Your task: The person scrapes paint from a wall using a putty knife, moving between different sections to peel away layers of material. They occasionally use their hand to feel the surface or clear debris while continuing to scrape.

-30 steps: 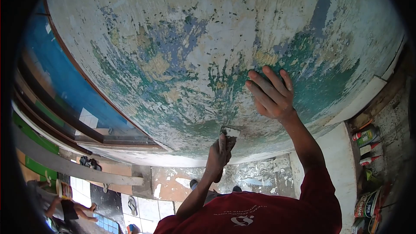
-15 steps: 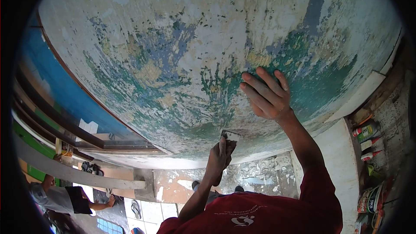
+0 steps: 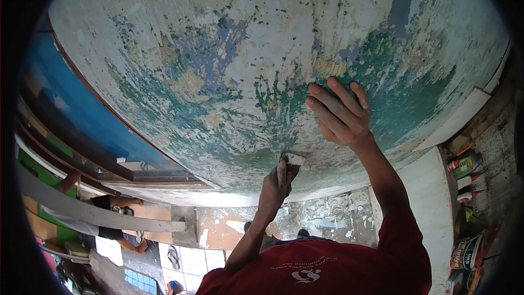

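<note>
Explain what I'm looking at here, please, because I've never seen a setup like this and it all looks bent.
There is no machine: these are a person's bare hands, seen by a camera worn on the head. It looks forward and down, so the red shirt fills the bottom, and the wide lens seems to bend everything.

The large surface is a wall with patchy green, blue, yellow and whitish paint. The left hand grips a small flat scraper-like tool at its lower part. The right hand holds nothing; its fingers rest against the wall.

Bottles stand or lie at the right edge; another person's leg shows at lower left.
</note>
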Motion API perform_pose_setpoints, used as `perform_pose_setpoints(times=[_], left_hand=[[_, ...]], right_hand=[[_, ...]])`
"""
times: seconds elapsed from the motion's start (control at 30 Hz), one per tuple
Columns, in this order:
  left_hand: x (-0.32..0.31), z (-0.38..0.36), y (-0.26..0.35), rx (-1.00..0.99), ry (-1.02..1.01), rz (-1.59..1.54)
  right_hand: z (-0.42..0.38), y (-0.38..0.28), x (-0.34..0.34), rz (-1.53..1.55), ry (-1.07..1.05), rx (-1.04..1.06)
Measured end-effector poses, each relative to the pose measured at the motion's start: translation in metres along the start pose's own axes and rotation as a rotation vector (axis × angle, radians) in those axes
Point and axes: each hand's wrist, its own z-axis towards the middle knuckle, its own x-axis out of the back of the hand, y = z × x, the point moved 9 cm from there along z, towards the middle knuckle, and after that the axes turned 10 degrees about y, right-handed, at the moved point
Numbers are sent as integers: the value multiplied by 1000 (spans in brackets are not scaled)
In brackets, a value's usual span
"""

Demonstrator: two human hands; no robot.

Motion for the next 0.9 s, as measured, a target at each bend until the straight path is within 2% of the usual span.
perform_pose_setpoints(times=[0.03, 0.1, 0.2, 0.23, 0.43, 0.53, 0.67, 0.7, 0.9], left_hand=[[-1, 1, 3, 28, -8, -5], [-1, -7, -6, 298, -55, -148], [7, -4, 10, 215, -15, -141], [8, 0, 5, 48, 52, -124], [8, -2, -14, 202, 43, -92], [18, 4, 21, 90, 65, -50], [7, 0, -6, 113, 38, -83], [7, -2, 4, 4, 69, -100], [14, 1, 9, 164, 24, -105]], right_hand=[[1, 1, 0, 2, 9, 3], [-1, 1, 1, 1, 26, 1], [-1, 1, 2, 7, 18, 2], [-2, 1, 1, 11, 17, -3], [-1, 2, 1, 9, 18, -12], [-1, 1, 2, 11, 17, -7], [-1, 2, 2, 12, 30, -6], [-2, 1, 3, 11, 27, -10], [-4, 0, 3, 21, 19, -24]])
